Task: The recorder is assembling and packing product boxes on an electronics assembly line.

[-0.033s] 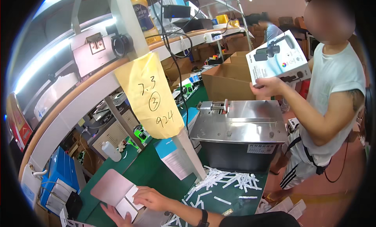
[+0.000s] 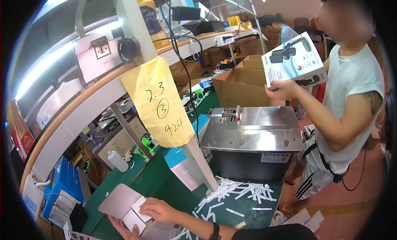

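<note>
A carton point(image 2: 155, 231) with its pale lid flap point(image 2: 118, 200) raised stands on the green bench at the lower left. My left hand point(image 2: 120, 230) grips the carton's left side, its thumb over the near edge of a white panel point(image 2: 133, 220) at the opening. My right hand point(image 2: 160, 210) has its bent fingers on another white piece point(image 2: 141, 206) at the opening, pinching or pressing it. I cannot tell whether that piece is a flap or a small inner box. The carton's inside is mostly hidden by the white pieces and my hands.
White paper strips point(image 2: 244, 192) litter the bench beside a metal-topped machine point(image 2: 252, 128). A post with a yellow note point(image 2: 159, 103) rises in front. A co-worker at right holds a printed box point(image 2: 294, 61). A white bottle point(image 2: 118, 160) and blue box point(image 2: 64, 190) stand left.
The lid flap and carton have shifted slightly right and toward me. My hands keep nearly the same places on the carton. The co-worker's box is a little more upright.
</note>
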Motion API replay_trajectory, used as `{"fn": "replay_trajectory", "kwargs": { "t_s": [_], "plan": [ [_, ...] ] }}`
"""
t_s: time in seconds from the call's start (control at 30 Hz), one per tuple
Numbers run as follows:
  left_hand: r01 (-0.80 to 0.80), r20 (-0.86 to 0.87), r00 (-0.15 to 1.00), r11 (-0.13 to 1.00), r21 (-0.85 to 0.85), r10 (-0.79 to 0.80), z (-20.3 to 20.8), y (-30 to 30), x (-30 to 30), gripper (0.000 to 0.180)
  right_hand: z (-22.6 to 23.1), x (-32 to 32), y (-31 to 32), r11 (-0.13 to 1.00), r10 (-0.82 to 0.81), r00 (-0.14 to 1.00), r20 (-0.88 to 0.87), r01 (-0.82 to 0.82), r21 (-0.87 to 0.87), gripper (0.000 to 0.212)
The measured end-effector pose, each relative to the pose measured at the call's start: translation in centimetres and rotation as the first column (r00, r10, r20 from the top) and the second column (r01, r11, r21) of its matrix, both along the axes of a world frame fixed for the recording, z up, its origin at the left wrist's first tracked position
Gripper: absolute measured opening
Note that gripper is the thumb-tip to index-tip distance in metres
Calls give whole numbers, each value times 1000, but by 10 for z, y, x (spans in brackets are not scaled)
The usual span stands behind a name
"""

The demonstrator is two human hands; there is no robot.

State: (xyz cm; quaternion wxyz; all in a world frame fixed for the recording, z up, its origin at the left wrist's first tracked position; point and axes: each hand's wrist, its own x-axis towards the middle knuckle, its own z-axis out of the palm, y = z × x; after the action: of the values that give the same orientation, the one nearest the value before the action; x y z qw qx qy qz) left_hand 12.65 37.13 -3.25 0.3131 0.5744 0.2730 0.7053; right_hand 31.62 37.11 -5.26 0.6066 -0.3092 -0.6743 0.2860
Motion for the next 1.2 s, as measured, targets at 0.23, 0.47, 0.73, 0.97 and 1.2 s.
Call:
{"fn": "replay_trajectory", "kwargs": {
  "t_s": [0.23,0.47,0.73,0.97,1.2],
  "plan": [
    [-110,-332,917,942,318,220,-6,-14,8,26,-8,12,4,903,-208,975,-79,222,367,53],
    [135,-176,980,952,276,-87,-5,-18,10,38,-4,17,-2,947,131,989,-63,-106,303,38],
    [-110,-304,926,932,345,222,-13,-20,15,28,-3,21,-7,962,121,973,-196,-66,266,28],
    [-132,-529,627,747,651,572,-9,-38,10,20,-16,24,-10,941,9,972,-234,71,331,19],
    [-163,-453,612,664,730,649,-24,-56,24,27,-21,28,-25,875,-65,967,-245,173,452,16]
  ]
}}
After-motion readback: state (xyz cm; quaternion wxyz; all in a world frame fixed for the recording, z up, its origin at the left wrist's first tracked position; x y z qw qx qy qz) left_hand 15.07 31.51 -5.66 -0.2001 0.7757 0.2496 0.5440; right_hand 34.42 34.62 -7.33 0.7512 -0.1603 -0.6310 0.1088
